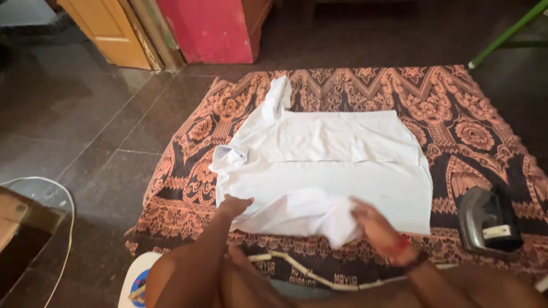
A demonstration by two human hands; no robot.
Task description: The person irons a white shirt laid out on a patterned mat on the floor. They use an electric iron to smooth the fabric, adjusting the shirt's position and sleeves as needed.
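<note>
Dark grey floor tiles (85, 120) fill the head view, and over them lies an orange and black patterned cloth (456, 114) spread flat as a working surface. On the middle of that cloth lies a white shirt (325, 165), laid out broad with its collar (228, 157) to the left and one sleeve (278, 94) pointing away toward the far edge.

At the near edge of the shirt, the left hand (233, 205) rests with its fingers flat and spread on the white fabric, pressing down rather than gripping anything. Just to the right of it, the right hand (374, 222) is closed on a bunched fold of the shirt (337, 219), the cloth gathered up between the fingers; this hand is blurred, so the exact finger hold cannot be told. A red band (399, 246) sits on the right wrist. Between the two hands the shirt's near part lies loose and creased.

Well to the right of the right hand, a dark electric iron (488, 219) stands on the patterned cloth, apart from the shirt. Far beyond the hands, a red panel (208, 28) and a yellow wooden door (108, 28) stand at the wall. Left of the left hand, a white cord (65, 197) curves over the tiles.
</note>
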